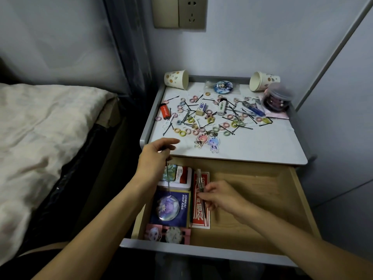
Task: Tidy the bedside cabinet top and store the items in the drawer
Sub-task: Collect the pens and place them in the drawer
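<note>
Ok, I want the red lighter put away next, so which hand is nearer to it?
Left. The left hand hovers at the front left corner of the cabinet, just short of the red lighter; the right hand is farther off, in the drawer, holding a pen.

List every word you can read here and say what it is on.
"HONKAI STAR RAIL": blue card in the drawer.
Red card: large white characters, partly under the right hand, unreadable.
Eraser, red lighter, white lighter, tin: print too blurred.
</note>
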Tool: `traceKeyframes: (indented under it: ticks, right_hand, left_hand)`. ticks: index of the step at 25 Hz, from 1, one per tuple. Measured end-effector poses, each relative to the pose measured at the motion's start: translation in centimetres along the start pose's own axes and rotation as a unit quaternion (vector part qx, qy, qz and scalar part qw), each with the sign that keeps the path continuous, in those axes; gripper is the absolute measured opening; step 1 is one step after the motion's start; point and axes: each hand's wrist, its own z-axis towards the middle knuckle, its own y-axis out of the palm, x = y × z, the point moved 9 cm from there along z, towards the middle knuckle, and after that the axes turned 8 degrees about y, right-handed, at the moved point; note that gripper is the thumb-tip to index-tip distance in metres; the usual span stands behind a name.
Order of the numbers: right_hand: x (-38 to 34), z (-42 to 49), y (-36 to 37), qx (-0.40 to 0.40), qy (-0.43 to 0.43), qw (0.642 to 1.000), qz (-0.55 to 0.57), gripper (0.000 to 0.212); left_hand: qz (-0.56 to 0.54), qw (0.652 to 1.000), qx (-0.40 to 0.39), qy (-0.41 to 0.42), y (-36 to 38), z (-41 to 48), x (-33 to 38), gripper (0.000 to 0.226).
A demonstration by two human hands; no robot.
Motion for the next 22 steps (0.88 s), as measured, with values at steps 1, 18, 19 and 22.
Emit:
traceKeyframes:
  ticks: [1, 18, 19, 22]
  right_hand:
    - [1.1, 0.8, -0.1, 0.013, 0.03, 0.999, -0.026, 0.023]
    - [0.8, 7.9, 0.0, 0.144, -0.01, 0.979, -0.143, 0.012]
    - [0.7, 7.8, 0.0, 0.146, -0.013, 0.978, -0.145, 0.014]
    - [0.6, 8.0, -0.4, 0.169, -0.012, 0.973, -0.157, 0.016]
  left_hand:
    - [0.01, 1.0, -0.001, 0.006, -0.1, 0.1, 0.1, 0.037]
    - [-0.038, 0.997, 0.005, -0.07, -0.1, 0.3, -2.0, 0.026]
    - [-0.036, 0.997, 0.002, -0.073, 0.0, 0.3, -2.1, 0.027]
    - [-0.033, 0.996, -0.001, -0.077, 0.1, 0.3, -2.0, 0.026]
